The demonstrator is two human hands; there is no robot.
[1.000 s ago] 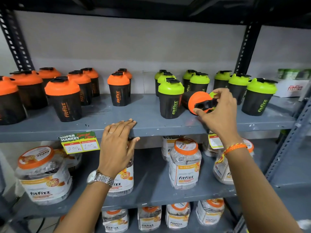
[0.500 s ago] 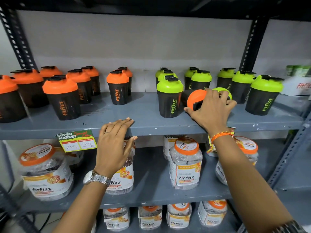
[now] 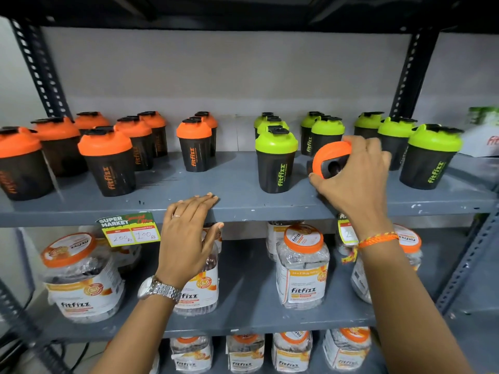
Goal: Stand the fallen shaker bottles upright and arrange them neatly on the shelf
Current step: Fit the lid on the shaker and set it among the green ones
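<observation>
A grey shelf [image 3: 237, 182] holds many small black shaker bottles. On the left side stand the orange-lid bottles [image 3: 106, 163], all upright, some in front and some behind. One more orange pair [image 3: 195, 145] stands a little apart, near the middle.

Below the shelf edge hangs a green and yellow price tag [image 3: 129, 229]. Just to its right, the left hand [image 3: 186, 238] lies flat on the front edge of the shelf. Its fingers [image 3: 201, 202] are held side by side and point to 1 o'clock. They grip nothing. The thumb hangs under the edge. A silver watch [image 3: 159, 290] is on that wrist.

Farther right stand the green-lid bottles [image 3: 276, 160], upright in small rows.

Among them lies the fallen bottle [image 3: 330, 159]. It is on its side, and its orange lid faces the camera. The right hand [image 3: 356, 182] is wrapped over it from 3 o'clock, fingers curled around the lid rim and thumb under it. An orange thread band [image 3: 378, 238] is on that wrist.

On the lower shelves stand clear jars [image 3: 302, 268] with orange lids.
</observation>
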